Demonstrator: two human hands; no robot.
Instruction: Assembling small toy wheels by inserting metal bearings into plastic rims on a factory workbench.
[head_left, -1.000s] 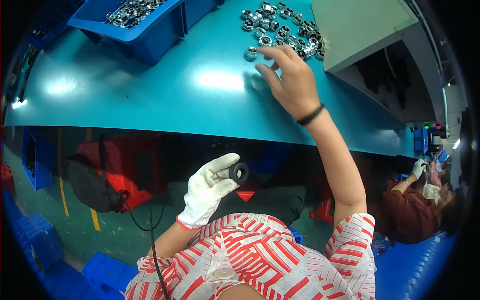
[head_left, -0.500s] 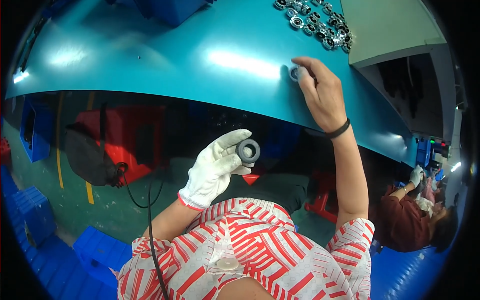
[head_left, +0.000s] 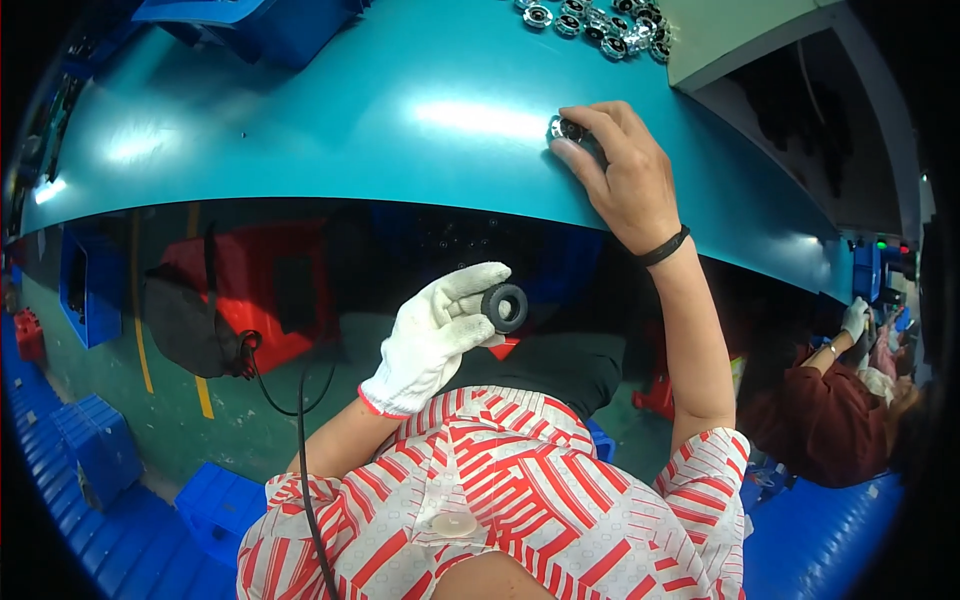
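Note:
My left hand (head_left: 430, 335), in a white knitted glove with a red cuff edge, pinches a small black rubber tyre (head_left: 505, 307) in front of my body, below the table's edge. The tyre's hole faces up, and part of its rim is hidden by the glove. Over the teal table (head_left: 400, 165), my bare right hand (head_left: 625, 170) grips a small chrome wheel hub (head_left: 566, 129) with a dark centre between thumb and fingers. A black band circles that wrist. Whether the hub touches the tabletop I cannot tell.
Several chrome hubs (head_left: 612, 46) lie in a pile at the far side, beside a pale panel (head_left: 735, 35). A blue bin (head_left: 270, 30) stands at the far left. Red stools (head_left: 250, 265) and blue crates (head_left: 215, 510) are on the floor. A co-worker (head_left: 830, 420) sits at the right.
The view has shifted a little. My right hand has moved slightly left, and the hub in it shows more clearly. My left hand still holds the tyre, now turned slightly.

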